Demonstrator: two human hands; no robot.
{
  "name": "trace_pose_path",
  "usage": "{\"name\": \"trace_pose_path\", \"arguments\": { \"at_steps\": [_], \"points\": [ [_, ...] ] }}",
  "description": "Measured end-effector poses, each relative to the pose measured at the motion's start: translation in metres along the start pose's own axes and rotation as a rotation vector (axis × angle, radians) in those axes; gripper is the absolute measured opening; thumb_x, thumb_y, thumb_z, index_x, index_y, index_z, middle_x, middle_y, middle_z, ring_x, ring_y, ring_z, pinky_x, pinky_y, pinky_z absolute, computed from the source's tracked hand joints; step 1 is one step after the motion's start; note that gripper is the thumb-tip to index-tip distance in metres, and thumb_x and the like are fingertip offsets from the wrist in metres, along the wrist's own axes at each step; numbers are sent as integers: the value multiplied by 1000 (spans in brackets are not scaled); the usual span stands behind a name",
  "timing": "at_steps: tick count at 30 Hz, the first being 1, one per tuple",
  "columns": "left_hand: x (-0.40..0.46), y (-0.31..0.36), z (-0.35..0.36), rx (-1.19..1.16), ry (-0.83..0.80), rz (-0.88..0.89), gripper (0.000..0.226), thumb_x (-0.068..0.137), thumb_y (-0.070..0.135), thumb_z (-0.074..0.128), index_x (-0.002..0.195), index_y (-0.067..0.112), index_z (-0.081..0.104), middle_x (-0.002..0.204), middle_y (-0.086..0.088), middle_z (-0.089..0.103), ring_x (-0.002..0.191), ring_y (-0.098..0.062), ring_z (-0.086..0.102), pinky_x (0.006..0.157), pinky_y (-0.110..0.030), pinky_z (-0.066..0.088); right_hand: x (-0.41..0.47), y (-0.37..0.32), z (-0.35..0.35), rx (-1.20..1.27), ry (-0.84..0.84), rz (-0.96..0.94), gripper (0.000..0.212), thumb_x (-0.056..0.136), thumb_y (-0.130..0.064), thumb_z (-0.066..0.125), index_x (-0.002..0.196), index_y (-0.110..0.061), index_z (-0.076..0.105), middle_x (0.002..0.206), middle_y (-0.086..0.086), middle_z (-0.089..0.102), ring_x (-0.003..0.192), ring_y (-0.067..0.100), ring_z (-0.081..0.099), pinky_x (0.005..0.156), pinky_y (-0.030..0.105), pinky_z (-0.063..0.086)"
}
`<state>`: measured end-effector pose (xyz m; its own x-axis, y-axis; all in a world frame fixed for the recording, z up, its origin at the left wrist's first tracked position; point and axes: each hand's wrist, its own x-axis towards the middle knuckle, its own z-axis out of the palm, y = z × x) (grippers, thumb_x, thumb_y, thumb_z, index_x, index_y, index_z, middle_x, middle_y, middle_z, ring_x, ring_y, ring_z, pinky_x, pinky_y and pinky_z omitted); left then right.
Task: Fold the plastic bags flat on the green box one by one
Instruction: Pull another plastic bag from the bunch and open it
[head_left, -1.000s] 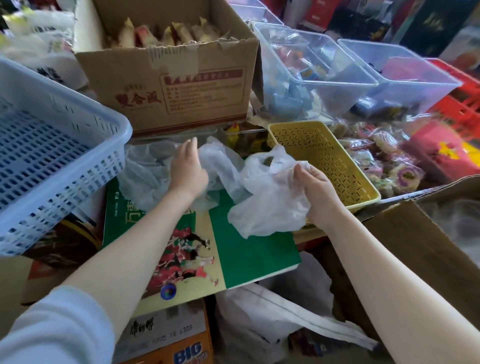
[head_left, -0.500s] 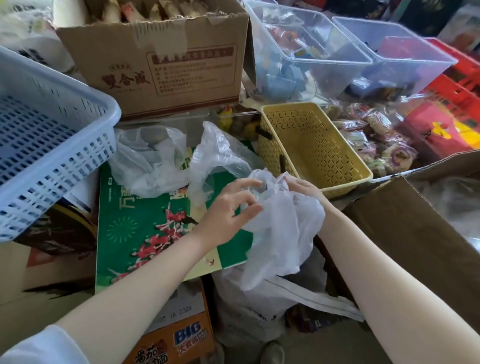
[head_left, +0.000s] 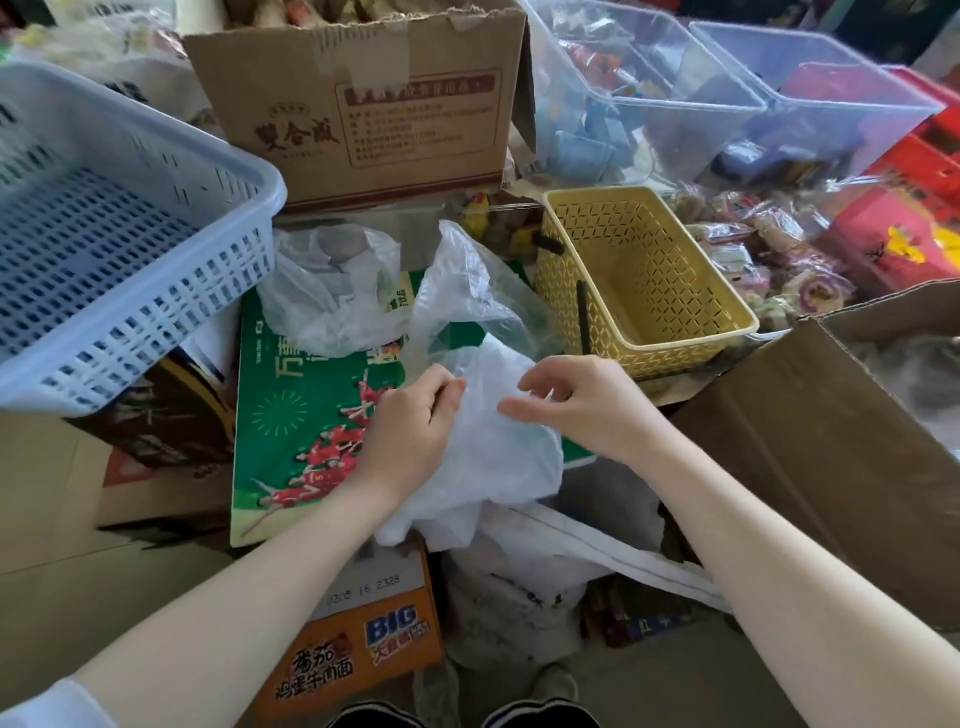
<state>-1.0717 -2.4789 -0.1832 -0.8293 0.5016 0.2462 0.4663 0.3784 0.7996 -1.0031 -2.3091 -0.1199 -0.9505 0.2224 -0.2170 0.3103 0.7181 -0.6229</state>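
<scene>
Both hands are on one white plastic bag (head_left: 498, 457) at the near right corner of the green box (head_left: 311, 415), and part of the bag spills over the box's front edge. The left hand (head_left: 410, 431) has its fingers curled, grip clamped on the bag's left side; the right hand (head_left: 582, 410) pinches the top of the bag, fingers bent over the film. Room is tight here: a blue slotted basket (head_left: 156, 291) overhangs the box's left edge, and a yellow lattice basket (head_left: 691, 343) sits just beside its right edge, with only a dark strip lying inside. Two more bags crowd the far end of the box, a crumpled translucent bag (head_left: 332, 291) and a clear bag (head_left: 478, 291) standing up beside it. Behind them a brown carton (head_left: 363, 114) holds wrapped goods, and two clear plastic tubs (head_left: 737, 104) to the right hold packets. A large cardboard flap (head_left: 810, 441) closes in the right side.
</scene>
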Motion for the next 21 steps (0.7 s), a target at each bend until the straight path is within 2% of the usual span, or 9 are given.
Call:
{"name": "trace_pose_path", "arguments": {
  "at_steps": [2,6,10,12,14,15,16,17,21],
  "points": [
    [-3,8,-2,-67,11,-29,31,96,18,43,67,8,44,51,4,34,48,-10,37,46,-20,25,2,6,11,-184,53,-20,54,76,-46,68,120,-19,56,110,-1,59,88,12,54,77,26,47],
    [-9,21,-9,-240,-2,-136,34,97,20,40,67,6,41,55,7,32,47,-3,31,47,-17,26,10,22,27,-10,142,13,62,83,-35,67,136,-23,38,127,-3,42,110,14,45,90,25,40],
    [-18,20,-13,-361,-85,-184,45,94,37,42,74,-3,43,48,13,31,45,-2,26,47,-16,24,15,28,36,255,187,12,15,89,-19,59,95,-6,62,86,6,57,76,14,49,73,29,43],
    [-21,17,-14,-355,-95,-178,55,84,60,43,79,6,49,53,12,38,47,-5,32,48,-16,26,16,33,32,399,197,45,17,90,-15,56,85,-1,63,78,15,59,71,19,51,69,31,44],
    [-26,11,-16,-194,-81,-141,61,71,76,41,93,21,54,59,16,38,50,-5,44,49,-18,33,15,40,23,486,202,87,19,92,-15,53,84,0,61,75,13,58,69,21,51,63,32,44],
    [-30,7,-16,-57,-90,-115,67,69,80,38,102,24,55,61,0,55,53,-12,51,50,-23,36,14,44,18,510,211,101,20,92,-16,52,83,-1,60,73,10,55,66,21,49,59,31,42],
    [-35,0,-14,102,-127,-103,75,68,82,33,108,22,57,88,-15,53,55,-17,55,51,-30,39,13,50,13,532,232,119,19,93,-17,51,83,-3,59,71,7,53,65,19,48,55,28,41],
    [-40,-8,-12,246,-196,-115,79,68,83,27,105,22,61,59,-11,57,53,-18,55,51,-34,40,12,55,8,551,259,138,19,95,-18,50,84,-6,59,72,5,53,64,18,48,54,27,40],
    [-58,-33,0,382,-609,-466,64,77,76,36,64,17,58,63,-4,56,53,-16,46,55,-25,34,5,74,-8,562,242,158,17,95,-20,51,83,-17,62,75,4,59,65,18,53,54,26,43]
  ]
}}
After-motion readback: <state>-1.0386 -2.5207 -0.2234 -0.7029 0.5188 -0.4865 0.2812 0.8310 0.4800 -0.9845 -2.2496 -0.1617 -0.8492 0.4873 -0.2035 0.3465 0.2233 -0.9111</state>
